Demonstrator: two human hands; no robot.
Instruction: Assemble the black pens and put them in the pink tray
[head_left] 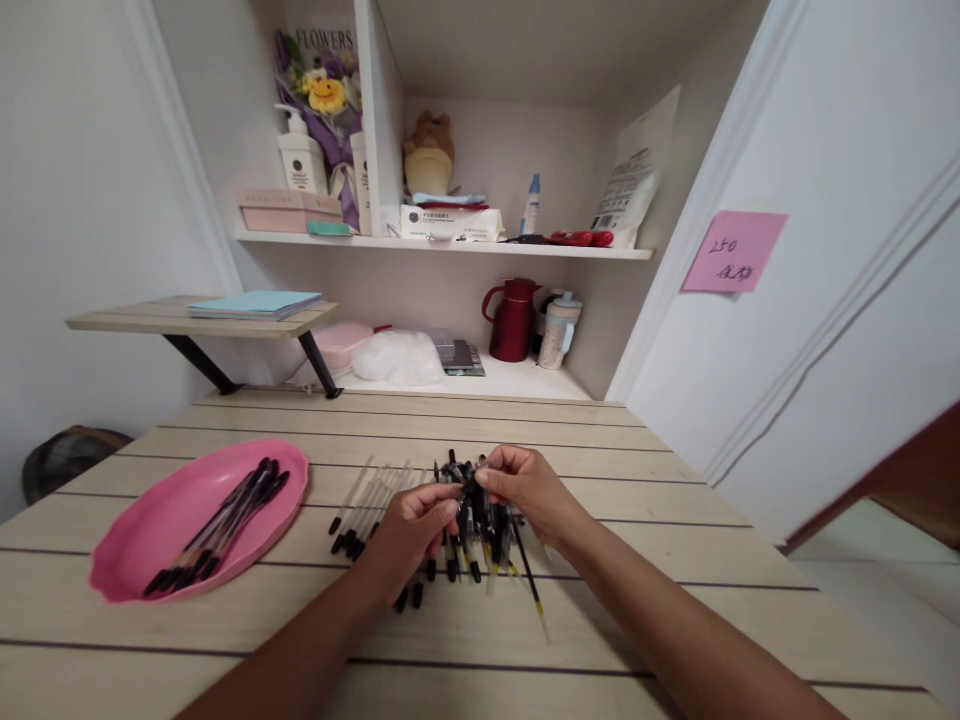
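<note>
Above a pile of pen parts [480, 540], my left hand [420, 520] is closed, thumb and index finger pressed together. Close beside it, my right hand [529, 490] makes a pinch, its fingertips almost meeting the left ones. Something small and dark shows between the fingertips; I cannot make out which piece each hand holds. Black caps, clear pieces and refills with yellow ends make up the pile, and one black refill [531, 575] sticks out toward the front. Clear pen barrels with black ends [367, 510] lie in a row left of the pile, partly behind my left hand.
A pink oval tray [281, 470] on the left of the slatted wooden table [637, 620] holds several black-capped pens [225, 525]. A small raised shelf [142, 312] with blue booklets stands at the back left. Behind, a cabinet holds a red jug [513, 320] and a tumbler [559, 330].
</note>
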